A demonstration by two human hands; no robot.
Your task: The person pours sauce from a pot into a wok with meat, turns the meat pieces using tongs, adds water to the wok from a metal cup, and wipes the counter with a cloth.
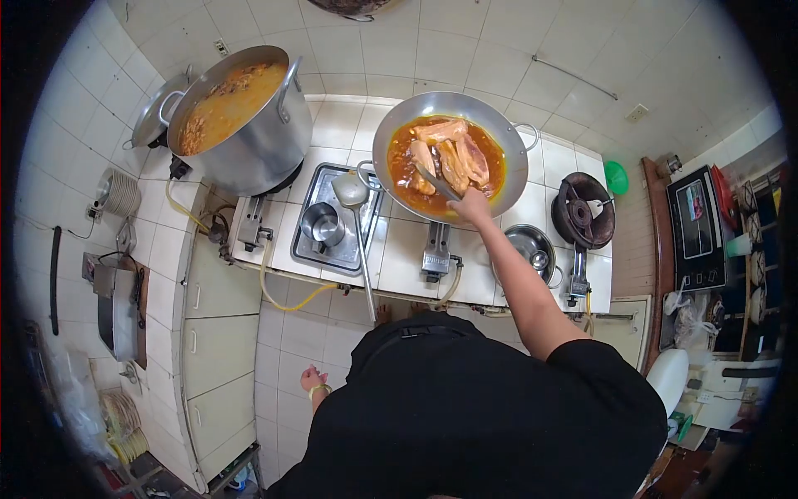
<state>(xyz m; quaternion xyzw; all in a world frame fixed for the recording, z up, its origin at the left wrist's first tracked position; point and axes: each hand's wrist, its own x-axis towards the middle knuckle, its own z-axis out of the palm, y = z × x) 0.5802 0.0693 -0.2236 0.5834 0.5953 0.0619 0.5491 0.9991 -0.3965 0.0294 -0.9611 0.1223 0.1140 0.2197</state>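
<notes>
My right hand [472, 206] reaches over the near side of a large wok [519, 183]. It is closed on grey metal tongs [436, 181], whose tip touches the meat. Several large pieces of meat [453, 164] lie in reddish-brown, bubbling liquid in the wok. Low at my side hangs my left hand [312, 378], empty with its fingers apart, in front of the tiled floor. Left of the wok, a long-handled ladle [351, 190] lies across a metal tray [303, 249] beside a small metal pot [322, 225].
A tall stockpot [287, 150] of orange soup stands at the left, its lid [154, 112] behind it. Right of the wok are a metal bowl [528, 241] and a bare burner [579, 212]. A yellow gas hose [291, 308] runs along the counter's front edge. A microwave [698, 233] stands far right.
</notes>
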